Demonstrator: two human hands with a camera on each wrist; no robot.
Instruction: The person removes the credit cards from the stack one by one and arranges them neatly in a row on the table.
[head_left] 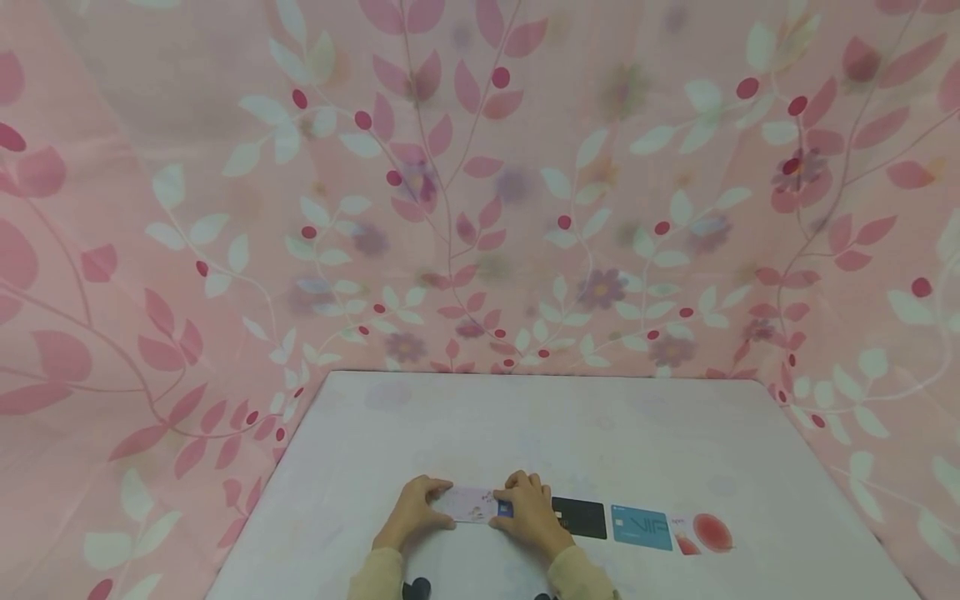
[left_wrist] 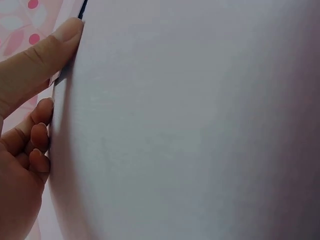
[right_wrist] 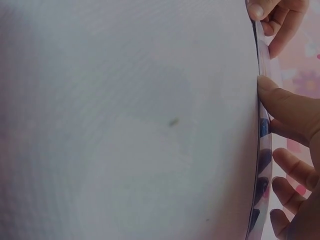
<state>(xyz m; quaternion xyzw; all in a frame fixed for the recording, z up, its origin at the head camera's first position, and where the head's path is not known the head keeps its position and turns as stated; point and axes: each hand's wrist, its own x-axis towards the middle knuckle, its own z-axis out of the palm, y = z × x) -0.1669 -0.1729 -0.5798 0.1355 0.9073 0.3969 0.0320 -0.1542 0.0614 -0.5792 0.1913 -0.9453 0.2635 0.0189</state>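
A pale card (head_left: pixel 471 505) with a small floral print lies flat on the white tabletop between my two hands. My left hand (head_left: pixel 415 510) holds its left end, thumb at the near edge and fingers at the far edge. My right hand (head_left: pixel 531 518) pinches the right end in the same way, its fingertips right where a blue card (head_left: pixel 506 507) begins. Much of that blue card is hidden under the right hand. In the left wrist view the left thumb (left_wrist: pixel 65 35) reaches over the table edge line, and the right thumb (right_wrist: pixel 272 95) shows likewise in the right wrist view.
Continuing the row to the right are a black card (head_left: pixel 585 518), a light blue card (head_left: pixel 642 527) marked VIP, and a white card (head_left: pixel 684 533) with a red round picture. Pink floral cloth (head_left: pixel 480 208) surrounds the table (head_left: pixel 540 425) at the back and sides.
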